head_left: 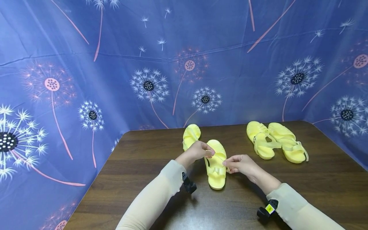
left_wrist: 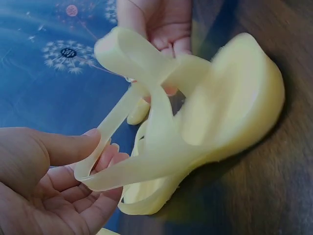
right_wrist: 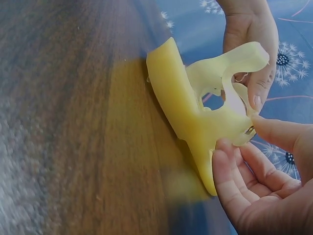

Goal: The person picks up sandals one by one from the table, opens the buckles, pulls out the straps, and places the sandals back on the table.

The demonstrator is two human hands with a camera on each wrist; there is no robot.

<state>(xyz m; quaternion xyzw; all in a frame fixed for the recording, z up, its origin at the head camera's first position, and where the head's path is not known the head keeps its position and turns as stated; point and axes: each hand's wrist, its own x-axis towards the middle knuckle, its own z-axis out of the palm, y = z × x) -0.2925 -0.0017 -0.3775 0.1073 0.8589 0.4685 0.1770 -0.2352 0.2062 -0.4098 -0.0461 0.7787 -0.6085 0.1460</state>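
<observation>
- Pale sleeves (head_left: pixel 149 201) sit closest to us, with small black devices (head_left: pixel 188 184) at both cuffs.
- At left, a yellow sandal (head_left: pixel 190 135) lies behind our left hand (head_left: pixel 196 151), whose pinch grasps a strap loop (left_wrist: pixel 134 172), seemingly to hold it lifted and spread.
- Between our hands, the worked sandal (head_left: pixel 216 182) rests on the table.
- Our right hand (head_left: pixel 241 165) pinches its side near a small fastening (right_wrist: pixel 250 130), apparently steadying it.
- Farther right, two more sandals (head_left: pixel 265 153) lie close together, probably leaving us working room.
- Beneath is a dark wood-grain table (head_left: pixel 135 166); behind hangs blue dandelion-print cloth (head_left: pixel 115 64).
</observation>
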